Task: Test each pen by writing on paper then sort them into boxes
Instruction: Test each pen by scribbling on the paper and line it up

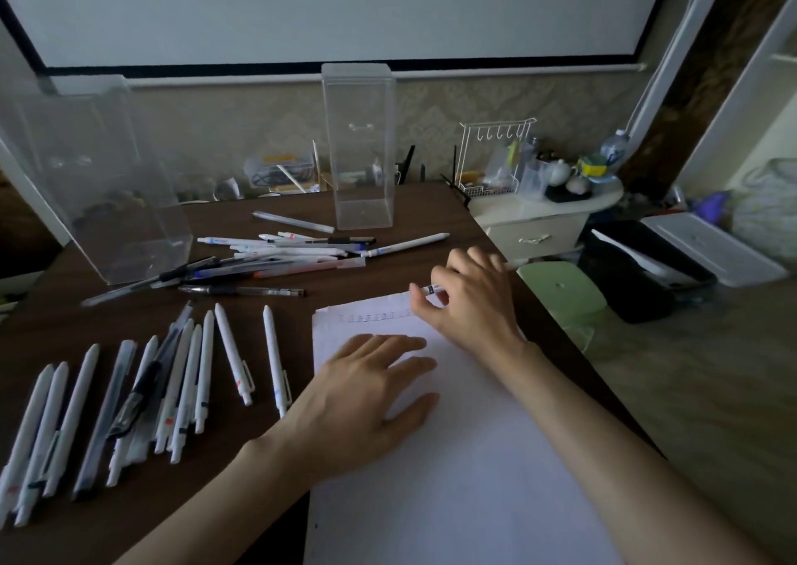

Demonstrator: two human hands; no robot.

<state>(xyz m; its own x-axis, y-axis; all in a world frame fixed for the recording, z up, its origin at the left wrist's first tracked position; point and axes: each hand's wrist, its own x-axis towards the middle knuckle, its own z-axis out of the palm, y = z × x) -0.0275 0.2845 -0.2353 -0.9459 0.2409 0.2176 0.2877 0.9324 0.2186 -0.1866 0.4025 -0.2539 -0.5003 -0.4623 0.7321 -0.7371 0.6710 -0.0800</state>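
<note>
My right hand (472, 301) holds a white pen (432, 290) at the top edge of the white paper (453, 469), beside a short row of small written marks (371, 317). My left hand (366, 396) lies flat on the paper's left part, fingers spread. A jumbled pile of pens (276, 258) lies on the dark table behind the paper. A row of mostly white pens (129, 396) lies at the left. Two clear plastic boxes stand at the back: a wide tilted one (86, 176) at the left and a tall narrow one (360, 146) in the middle.
The dark wooden table (51, 314) ends just right of the paper. Beyond that edge stand a green stool (560, 288), a cream cabinet (539, 215) with clutter, and bins on the floor. Small items line the wall behind the boxes.
</note>
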